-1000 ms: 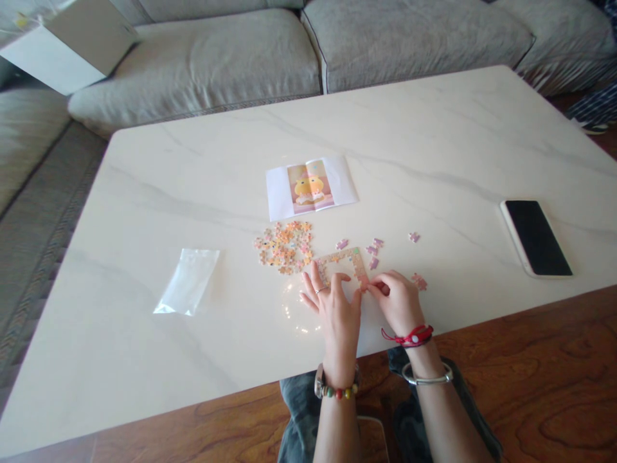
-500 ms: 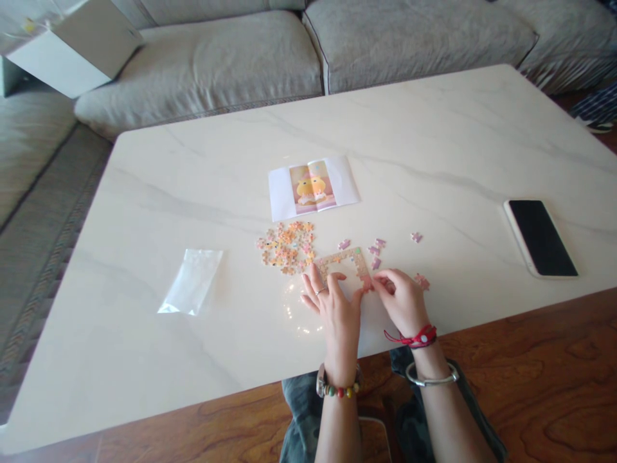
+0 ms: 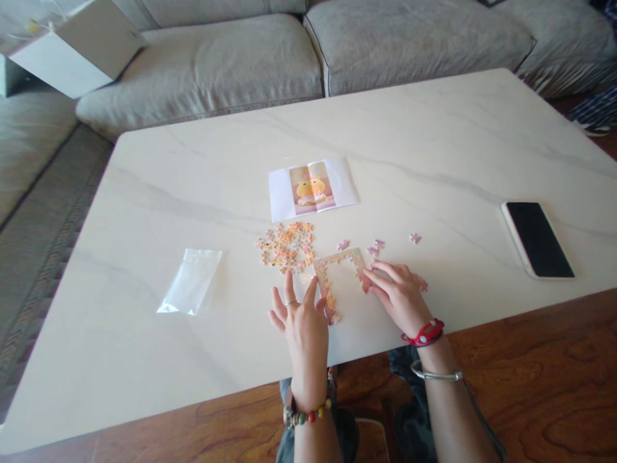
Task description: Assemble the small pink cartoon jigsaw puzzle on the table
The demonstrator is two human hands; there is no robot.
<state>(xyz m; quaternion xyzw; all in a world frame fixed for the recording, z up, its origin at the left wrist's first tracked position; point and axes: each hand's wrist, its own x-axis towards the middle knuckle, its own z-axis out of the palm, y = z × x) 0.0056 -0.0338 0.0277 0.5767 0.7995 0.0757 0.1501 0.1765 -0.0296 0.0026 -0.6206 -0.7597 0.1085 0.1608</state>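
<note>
A partly joined jigsaw border [image 3: 332,258] lies on the table, forming a top edge with a left and a right side. My left hand [image 3: 303,321] is spread open at the border's left side, its fingertips touching or close to it. My right hand [image 3: 402,292] rests its outstretched fingers on the right side, near the pink pieces at its lower end. No piece shows in either hand. Left of the border lies a heap of loose jigsaw pieces [image 3: 286,245], mostly orange and pink. Several purple pieces [image 3: 376,247] lie just beyond my right hand.
A folded picture sheet [image 3: 313,188] with a yellow figure lies behind the border. A clear plastic bag [image 3: 191,283] is on the left, and a phone [image 3: 538,240] on the right. One purple piece [image 3: 415,238] sits apart. A grey sofa [image 3: 207,64] stands behind the marble-patterned table [image 3: 144,193].
My left hand has moved left from the right side of the border to its left side, uncovering the border's middle. The right hand's fingers have spread and shifted slightly up along the right side.
</note>
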